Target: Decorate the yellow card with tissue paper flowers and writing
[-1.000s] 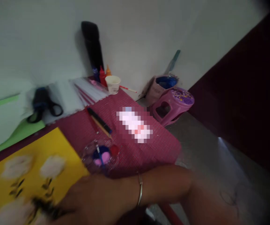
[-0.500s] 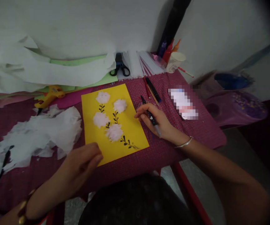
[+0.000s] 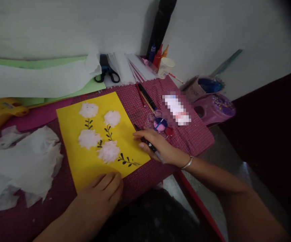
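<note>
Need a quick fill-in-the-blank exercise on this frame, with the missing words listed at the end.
The pen is in the person's ____ hand.
The sheet bearing the fluffy flowers is coloured ____.
The number of fluffy flowers on it is ____.
The finger loops of the scissors are coloured ____.

Missing words: right; yellow; four; black.

The checked tablecloth (image 3: 199, 136) bears yellow paper (image 3: 123, 141) and a palette (image 3: 150, 118).

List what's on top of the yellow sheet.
On the yellow sheet: four pale fluffy flowers and dark leafy sprigs. The left hand covers part of its near edge, the right hand part of its right edge; what lies beneath is hidden.
</note>
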`<action>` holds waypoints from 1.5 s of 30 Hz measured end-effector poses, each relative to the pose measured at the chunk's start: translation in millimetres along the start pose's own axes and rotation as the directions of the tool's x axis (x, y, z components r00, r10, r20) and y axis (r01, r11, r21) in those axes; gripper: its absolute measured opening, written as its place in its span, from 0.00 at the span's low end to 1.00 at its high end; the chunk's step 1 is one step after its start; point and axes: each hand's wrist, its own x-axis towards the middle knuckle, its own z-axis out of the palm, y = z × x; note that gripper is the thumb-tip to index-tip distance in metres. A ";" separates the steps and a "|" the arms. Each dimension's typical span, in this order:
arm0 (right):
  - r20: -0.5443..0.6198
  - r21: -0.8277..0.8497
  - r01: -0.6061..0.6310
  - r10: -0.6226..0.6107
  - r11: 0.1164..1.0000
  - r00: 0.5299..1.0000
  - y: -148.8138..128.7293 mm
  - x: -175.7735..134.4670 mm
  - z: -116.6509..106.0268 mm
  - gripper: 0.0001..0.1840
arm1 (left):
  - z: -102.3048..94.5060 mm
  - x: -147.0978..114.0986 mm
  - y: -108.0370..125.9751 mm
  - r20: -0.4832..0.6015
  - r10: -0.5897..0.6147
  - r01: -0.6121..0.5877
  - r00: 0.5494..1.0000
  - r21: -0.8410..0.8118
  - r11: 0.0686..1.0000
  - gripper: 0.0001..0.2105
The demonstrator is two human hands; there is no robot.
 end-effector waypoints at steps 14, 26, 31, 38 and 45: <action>-0.451 -0.306 -0.261 0.103 0.916 0.887 13.0 -76.2 -52.0 0.16 | 15.5 -16.3 -6.0 -0.094 0.042 -0.036 0.995 0.066 0.997 0.26; 0.022 -0.400 -0.084 0.102 0.913 0.995 43.5 -41.6 -55.1 0.15 | 34.5 -31.2 -8.3 -0.039 -0.019 0.023 0.999 0.083 0.996 0.29; 0.056 -0.395 0.008 0.016 0.919 0.998 62.4 -4.3 -53.2 0.16 | 30.6 -27.7 -2.8 0.031 -0.050 0.048 0.998 0.062 0.997 0.29; -0.020 -0.286 0.040 -0.048 0.957 0.999 55.1 5.7 -54.2 0.15 | 13.4 -15.5 12.8 0.114 -0.136 0.125 0.984 0.096 0.988 0.27; 0.002 -0.090 0.101 -0.101 0.991 0.995 10.5 -9.2 -31.4 0.17 | -13.6 35.9 17.9 0.042 0.015 -0.018 0.999 0.072 0.997 0.17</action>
